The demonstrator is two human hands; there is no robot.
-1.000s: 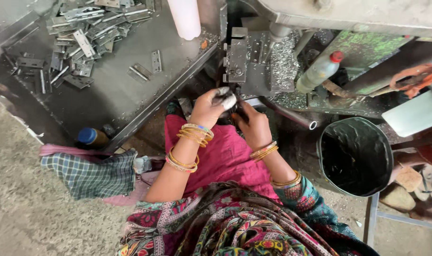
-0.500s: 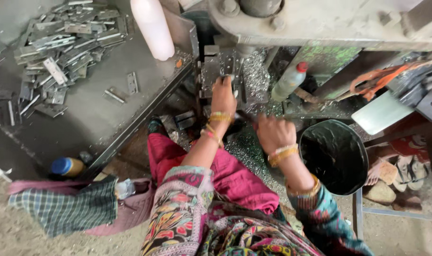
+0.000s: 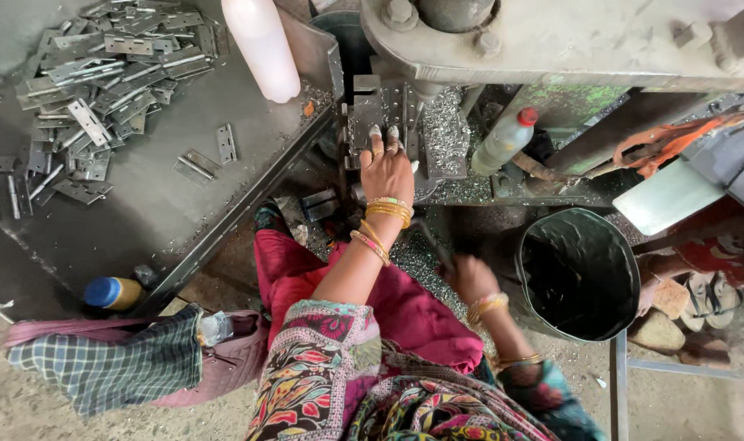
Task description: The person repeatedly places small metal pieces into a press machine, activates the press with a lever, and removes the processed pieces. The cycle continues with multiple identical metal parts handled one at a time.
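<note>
My left hand [image 3: 386, 167] presses a stiff, light metal hinge plate [image 3: 364, 122] flat by its edges on the press bed; right hand [image 3: 472, 278] hangs loosely curled, empty as far as I can tell.

Hands at a grey metal press machine [image 3: 552, 41]

Left hand [image 3: 386, 167] lies on the press's steel die block [image 3: 384, 114]; right hand [image 3: 472, 278] hangs below it, beside a dark round bucket [image 3: 580, 273].

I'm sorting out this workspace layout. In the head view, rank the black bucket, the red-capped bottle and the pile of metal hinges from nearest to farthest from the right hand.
1. Black bucket, just beside the right hand, on its right.
2. Red-capped bottle, up by the machine, above the hand.
3. Pile of metal hinges, far across on the left table.
</note>
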